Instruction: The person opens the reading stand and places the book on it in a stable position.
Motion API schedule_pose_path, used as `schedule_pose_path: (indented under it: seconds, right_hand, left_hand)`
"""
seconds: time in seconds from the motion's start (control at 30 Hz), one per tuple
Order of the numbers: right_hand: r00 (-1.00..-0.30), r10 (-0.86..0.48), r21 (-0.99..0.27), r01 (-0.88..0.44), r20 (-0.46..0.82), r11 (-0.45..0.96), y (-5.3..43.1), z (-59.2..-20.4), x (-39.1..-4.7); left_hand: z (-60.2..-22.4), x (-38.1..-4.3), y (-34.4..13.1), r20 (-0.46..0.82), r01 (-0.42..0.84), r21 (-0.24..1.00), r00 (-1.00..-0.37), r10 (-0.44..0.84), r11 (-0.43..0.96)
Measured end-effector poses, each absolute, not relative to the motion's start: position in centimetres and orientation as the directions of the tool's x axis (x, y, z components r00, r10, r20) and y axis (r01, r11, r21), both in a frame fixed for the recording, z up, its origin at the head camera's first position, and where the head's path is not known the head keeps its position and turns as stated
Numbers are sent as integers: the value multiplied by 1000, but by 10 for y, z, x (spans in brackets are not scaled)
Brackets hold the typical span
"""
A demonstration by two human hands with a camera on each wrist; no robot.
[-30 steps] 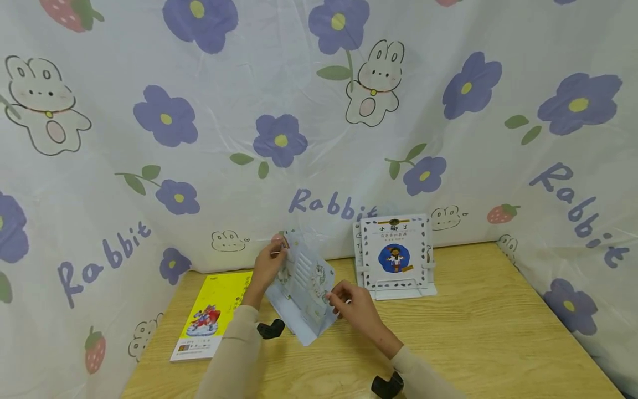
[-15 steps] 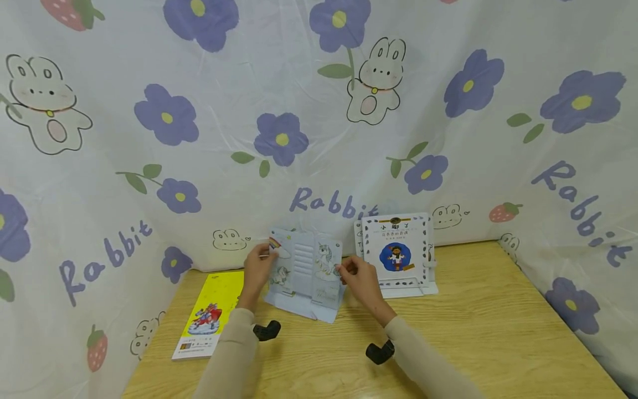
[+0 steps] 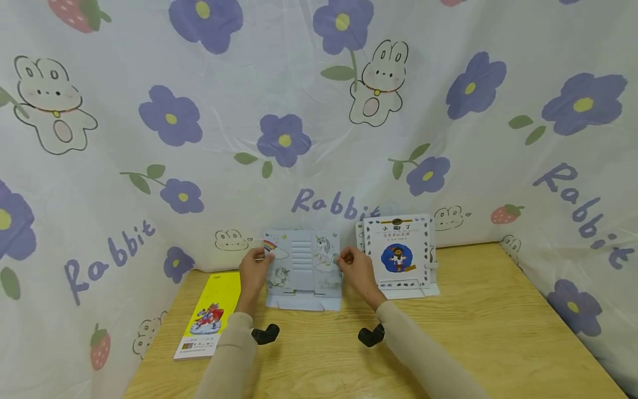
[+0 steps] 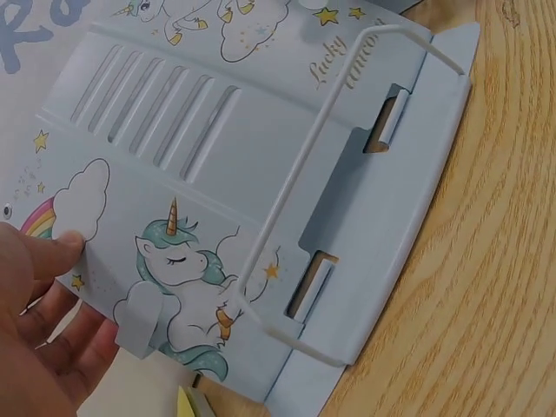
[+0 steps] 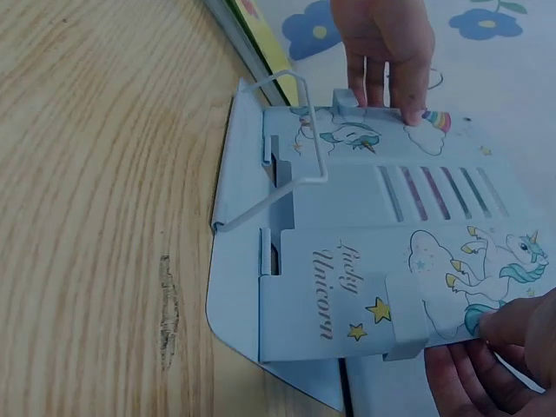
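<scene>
A pale blue metal book stand (image 3: 302, 260) with unicorn and rainbow prints stands on the wooden table, its slotted back plate raised. My left hand (image 3: 253, 276) pinches the stand's left edge, thumb on the front beside the rainbow and fingers behind. At the opposite edge my right hand (image 3: 360, 275) pinches it the same way, thumb near the unicorn's tail. A white wire bar (image 4: 300, 165) crosses the front above the lower ledge, and a small side clip (image 5: 405, 314) sits on the right edge.
Right of the stand, a white children's book (image 3: 397, 254) with a blue circle leans on another stand. A yellow book (image 3: 209, 310) lies flat at the left. Behind the wooden table (image 3: 319, 360) hangs a rabbit-and-flower printed curtain (image 3: 224, 166).
The book stand has turned from a slanted, sideways pose to face me squarely and now stands level on the table. Both hands kept hold of its edges while it turned.
</scene>
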State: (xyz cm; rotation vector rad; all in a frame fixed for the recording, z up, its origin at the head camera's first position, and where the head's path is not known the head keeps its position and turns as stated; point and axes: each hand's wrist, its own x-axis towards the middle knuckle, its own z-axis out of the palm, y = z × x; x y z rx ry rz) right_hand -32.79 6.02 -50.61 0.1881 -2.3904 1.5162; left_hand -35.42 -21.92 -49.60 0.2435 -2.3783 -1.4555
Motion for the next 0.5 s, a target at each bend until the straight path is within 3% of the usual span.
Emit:
schedule_pose_path:
  seconds: [0.5]
  right_hand:
    - [-955, 111, -895, -213, 276, 393, 61, -499, -333]
  left_hand:
    - [-500, -348, -219, 193, 22, 898, -917, -348, 440]
